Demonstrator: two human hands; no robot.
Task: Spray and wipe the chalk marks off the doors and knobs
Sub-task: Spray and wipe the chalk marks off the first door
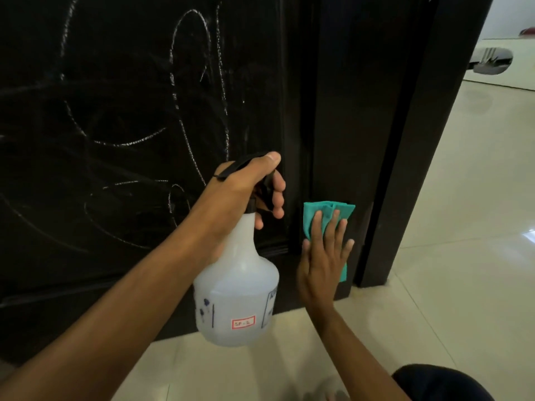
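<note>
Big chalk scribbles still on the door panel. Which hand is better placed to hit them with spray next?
Left. The left hand already grips the spray bottle by its trigger head, right in front of the chalk marks. The right hand lies flat on the teal cloth, pressing it against the door's edge.

Both forearms bare — no sleeves, watch or rings (a dark-clothed knee (440, 383) shows bottom right).

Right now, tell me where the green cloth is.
In the head view, the green cloth is pressed flat against the dark door under the right hand, just right of the spray bottle.
</note>
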